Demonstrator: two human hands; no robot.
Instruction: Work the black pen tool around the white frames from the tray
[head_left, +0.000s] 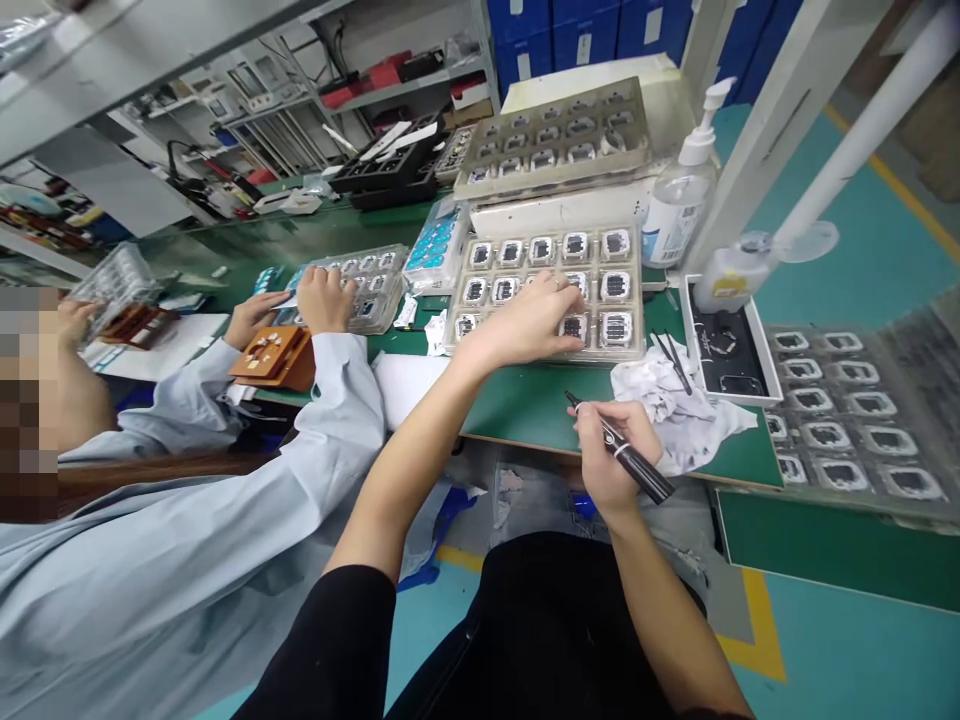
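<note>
The person's left hand (536, 320) lay palm down on a clear compartment tray (551, 290) on the green worktop (525, 405), its fingers curled loosely over the lower middle compartments and touching one of the small dark parts (574, 327) seated there; whether the fingertips had actually pinched that part I could not tell. The right hand (611, 450) hovered near the front edge of the worktop, closed around a dark pen-like tool (622, 455), which lay slanted across the fingers with its tip pointing up and to the left toward the tray. Just beside that hand, to its right, sat a crumpled white cloth (675, 405), with a pair of thin tweezers (671, 360) resting on its upper edge. Beyond the cloth stood a small white box (724, 350) with a dark inside, and behind it a clear pump bottle (679, 200) and a smaller squat bottle (731, 275). A second tray of the same kind (555, 135) rested raised on a white stack behind the first one, and more trays of parts (847, 410) lay to the right, off the green mat. To the left, a co-worker in a light blue sleeve (337, 400) leaned in over the worktop, one hand (324, 298) resting on another clear tray (367, 285) and the other hand (251, 318) near it, with an orange-brown fixture (274, 355) just below them. Shelves (390, 90) with black trays and red boxes filled the far side of the bench.
</note>
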